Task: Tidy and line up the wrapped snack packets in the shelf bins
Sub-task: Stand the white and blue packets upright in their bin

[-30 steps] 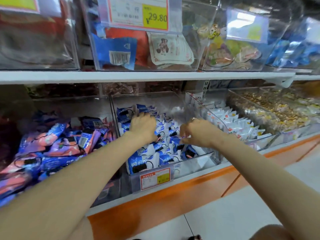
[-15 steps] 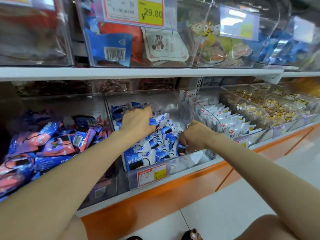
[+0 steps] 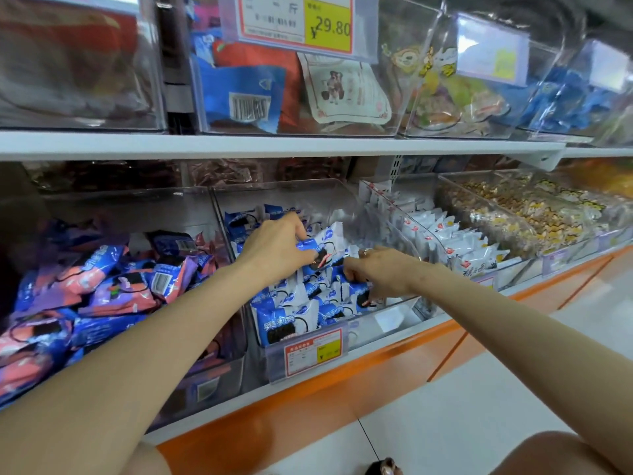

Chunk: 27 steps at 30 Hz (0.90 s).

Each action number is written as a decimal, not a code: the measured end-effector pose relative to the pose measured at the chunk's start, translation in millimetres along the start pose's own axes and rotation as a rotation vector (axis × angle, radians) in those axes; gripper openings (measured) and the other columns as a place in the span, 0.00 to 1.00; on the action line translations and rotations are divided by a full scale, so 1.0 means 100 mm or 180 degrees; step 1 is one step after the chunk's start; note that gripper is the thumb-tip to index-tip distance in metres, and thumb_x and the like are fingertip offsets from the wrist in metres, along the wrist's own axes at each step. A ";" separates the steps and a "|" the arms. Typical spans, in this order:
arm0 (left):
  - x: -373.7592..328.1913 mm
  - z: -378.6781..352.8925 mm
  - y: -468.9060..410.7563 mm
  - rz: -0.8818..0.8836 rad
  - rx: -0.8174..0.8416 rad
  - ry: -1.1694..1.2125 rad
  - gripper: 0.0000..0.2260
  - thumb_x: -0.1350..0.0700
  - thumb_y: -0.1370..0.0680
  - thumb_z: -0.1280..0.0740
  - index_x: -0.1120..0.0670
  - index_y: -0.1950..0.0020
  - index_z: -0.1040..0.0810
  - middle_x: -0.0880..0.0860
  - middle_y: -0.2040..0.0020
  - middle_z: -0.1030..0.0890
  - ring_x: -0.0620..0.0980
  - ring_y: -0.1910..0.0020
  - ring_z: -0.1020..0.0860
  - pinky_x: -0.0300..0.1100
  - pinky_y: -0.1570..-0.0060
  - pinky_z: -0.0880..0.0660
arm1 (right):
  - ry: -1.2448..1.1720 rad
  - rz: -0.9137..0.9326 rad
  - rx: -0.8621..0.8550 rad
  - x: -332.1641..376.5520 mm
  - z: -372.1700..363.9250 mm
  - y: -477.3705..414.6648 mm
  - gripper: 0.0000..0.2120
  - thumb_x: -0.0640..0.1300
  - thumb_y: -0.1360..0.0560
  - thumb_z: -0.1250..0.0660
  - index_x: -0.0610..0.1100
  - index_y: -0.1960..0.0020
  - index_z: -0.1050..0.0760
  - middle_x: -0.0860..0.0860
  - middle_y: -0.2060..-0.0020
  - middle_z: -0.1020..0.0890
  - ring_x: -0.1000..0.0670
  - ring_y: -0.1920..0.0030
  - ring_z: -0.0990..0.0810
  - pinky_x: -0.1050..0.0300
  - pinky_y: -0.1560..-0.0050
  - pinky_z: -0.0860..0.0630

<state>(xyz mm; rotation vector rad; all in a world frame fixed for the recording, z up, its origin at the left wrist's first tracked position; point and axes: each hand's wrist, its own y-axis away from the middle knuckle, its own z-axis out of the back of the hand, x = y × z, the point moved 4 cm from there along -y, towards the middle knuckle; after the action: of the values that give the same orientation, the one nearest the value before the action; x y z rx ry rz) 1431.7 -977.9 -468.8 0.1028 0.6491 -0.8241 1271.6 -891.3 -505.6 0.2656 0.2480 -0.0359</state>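
Note:
A clear plastic bin (image 3: 383, 323) on the lower shelf holds several blue-and-white wrapped snack packets (image 3: 291, 317). My left hand (image 3: 274, 248) reaches into the middle of the bin and pinches one blue-and-white packet (image 3: 325, 241), lifted a little above the pile. My right hand (image 3: 380, 269) is just to its right, fingers curled down onto the packets in the pile; whether it grips one is hidden by the hand. A ring shows on that hand.
Left of this bin is a bin of blue, pink and purple packets (image 3: 102, 289). To the right stand a bin of white packets (image 3: 455, 241) and bins of mixed small sweets (image 3: 534, 210). An upper shelf (image 3: 274, 145) overhangs with more clear bins and a price tag (image 3: 298, 18).
My left hand has moved right and toward me and now holds a packet raised above the pile. My right hand has shifted slightly toward the bin's front.

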 end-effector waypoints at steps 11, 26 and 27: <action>0.01 -0.09 -0.05 -0.0060 0.0088 -0.0134 0.10 0.52 0.26 0.30 0.51 0.51 0.30 0.54 0.57 0.18 0.51 0.58 0.20 0.50 0.54 0.24 | 0.0423 0.0112 -0.0416 0.02 -0.02 -0.08 0.16 0.38 0.28 0.36 0.47 0.40 0.29 0.48 0.46 0.23 0.46 0.44 0.24 0.52 0.43 0.28; -0.31 -0.36 -0.01 -0.0421 0.0750 -0.0365 0.15 0.46 0.29 0.28 0.51 0.52 0.31 0.50 0.54 0.20 0.50 0.54 0.24 0.47 0.54 0.27 | -0.0739 -0.0334 -0.0916 -0.20 0.41 0.43 0.21 0.52 0.28 0.29 0.43 0.40 0.25 0.46 0.45 0.23 0.46 0.44 0.25 0.57 0.49 0.33; -0.28 -0.42 0.01 -0.0427 0.0976 -0.0667 0.16 0.45 0.29 0.28 0.52 0.53 0.30 0.50 0.55 0.20 0.50 0.54 0.23 0.46 0.56 0.28 | -0.0649 -0.0330 -0.0867 -0.23 0.40 0.44 0.21 0.53 0.28 0.29 0.43 0.39 0.25 0.47 0.44 0.23 0.46 0.44 0.25 0.58 0.48 0.33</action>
<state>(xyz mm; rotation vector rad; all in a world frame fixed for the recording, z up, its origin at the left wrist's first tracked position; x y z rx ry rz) 1397.1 -945.2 -486.5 0.2492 0.3313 -1.0453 1262.1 -858.8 -451.4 -0.0228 0.0618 -0.1301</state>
